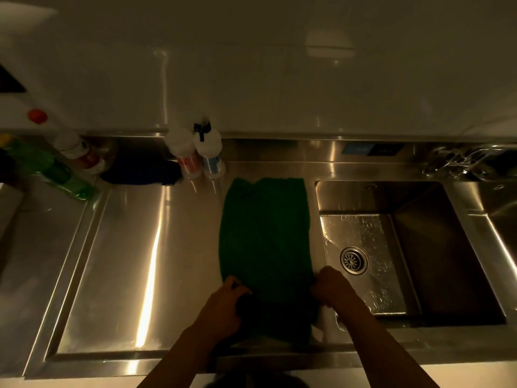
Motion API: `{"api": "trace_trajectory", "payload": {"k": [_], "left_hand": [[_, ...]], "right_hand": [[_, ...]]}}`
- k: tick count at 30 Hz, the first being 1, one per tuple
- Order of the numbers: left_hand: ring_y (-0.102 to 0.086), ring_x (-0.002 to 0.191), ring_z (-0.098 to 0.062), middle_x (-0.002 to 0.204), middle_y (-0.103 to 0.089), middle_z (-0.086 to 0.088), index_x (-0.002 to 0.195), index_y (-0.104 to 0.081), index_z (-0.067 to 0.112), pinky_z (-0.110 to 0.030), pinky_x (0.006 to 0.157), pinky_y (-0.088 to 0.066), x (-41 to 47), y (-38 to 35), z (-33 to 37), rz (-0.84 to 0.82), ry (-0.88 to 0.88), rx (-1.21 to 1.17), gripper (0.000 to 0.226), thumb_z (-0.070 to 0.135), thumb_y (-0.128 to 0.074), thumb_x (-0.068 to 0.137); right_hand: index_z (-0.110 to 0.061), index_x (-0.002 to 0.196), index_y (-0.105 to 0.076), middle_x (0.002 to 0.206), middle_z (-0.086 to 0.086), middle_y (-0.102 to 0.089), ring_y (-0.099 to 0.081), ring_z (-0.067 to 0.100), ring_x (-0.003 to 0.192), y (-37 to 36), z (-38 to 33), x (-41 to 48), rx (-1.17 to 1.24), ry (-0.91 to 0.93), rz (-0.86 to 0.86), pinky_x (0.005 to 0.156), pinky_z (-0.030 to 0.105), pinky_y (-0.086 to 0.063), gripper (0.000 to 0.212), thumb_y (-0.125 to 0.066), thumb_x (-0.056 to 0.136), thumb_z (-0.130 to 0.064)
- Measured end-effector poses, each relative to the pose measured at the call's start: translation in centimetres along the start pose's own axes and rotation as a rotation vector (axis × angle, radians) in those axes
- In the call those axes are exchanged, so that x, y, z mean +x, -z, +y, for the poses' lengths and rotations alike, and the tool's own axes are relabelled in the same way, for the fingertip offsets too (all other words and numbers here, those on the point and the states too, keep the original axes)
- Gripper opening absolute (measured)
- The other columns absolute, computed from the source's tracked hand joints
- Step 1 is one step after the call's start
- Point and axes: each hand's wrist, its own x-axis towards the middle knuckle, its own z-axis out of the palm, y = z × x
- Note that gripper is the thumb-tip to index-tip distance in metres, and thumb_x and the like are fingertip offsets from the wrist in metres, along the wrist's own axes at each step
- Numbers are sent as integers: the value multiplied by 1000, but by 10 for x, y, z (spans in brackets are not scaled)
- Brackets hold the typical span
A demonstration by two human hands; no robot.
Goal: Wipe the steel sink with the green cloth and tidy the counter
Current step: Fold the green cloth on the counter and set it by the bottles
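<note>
The green cloth (265,233) lies spread flat on the steel drainboard (134,247), just left of the sink basin (436,247). My left hand (226,301) grips the cloth's near left edge. My right hand (333,289) is closed on its near right edge, at the basin's left rim. The near end of the cloth is in shadow between my hands. Water drops speckle the basin floor around the round drain (354,260).
Two white-capped bottles (195,152) stand at the back behind the cloth. A dark blue cloth (140,170), another white-capped bottle (78,152) and a green plastic bottle (53,172) lie at the back left. A wire rack (461,161) sits back right.
</note>
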Motion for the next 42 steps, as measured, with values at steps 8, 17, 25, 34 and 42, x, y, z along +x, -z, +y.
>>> {"api": "trace_trajectory", "payload": {"k": [8,17,25,34,42], "left_hand": [[-54,125,-28,140,-55,-10,141,-59,13,-31,101,-42,34,40,6,259,28,70,41,13,-59,100],[-16,157,-32,171,-15,-8,164,-14,18,-54,123,-27,165,95,-3,202,9,358,74,28,-55,103],[2,160,-21,174,5,0,165,-4,20,-57,125,-13,223,106,-31,83,17,422,72,41,-42,107],[2,160,-24,174,3,-5,165,-5,18,-59,124,-18,227,124,-35,168,149,432,74,49,-37,107],[-18,157,-35,170,-21,-14,161,-29,12,-57,124,-23,147,93,-3,300,-52,252,65,23,-56,103]], "right_hand": [[-14,124,-57,119,6,-58,-61,24,111,1,-24,-4,-56,267,333,90,40,-55,43,-64,93,-42],[-20,160,-16,169,6,-8,-7,30,155,28,-115,71,-112,484,387,122,56,-17,73,-54,101,-40],[-19,161,-12,170,7,-3,-2,30,156,49,-114,135,-179,476,343,124,56,-16,75,-50,102,-44],[-16,162,-7,169,10,1,2,33,156,65,-119,162,-178,441,380,125,53,-11,82,-46,101,-55],[-17,159,-26,168,8,-15,-10,30,155,21,-75,94,-69,618,420,123,53,-21,70,-58,99,-34]]}}
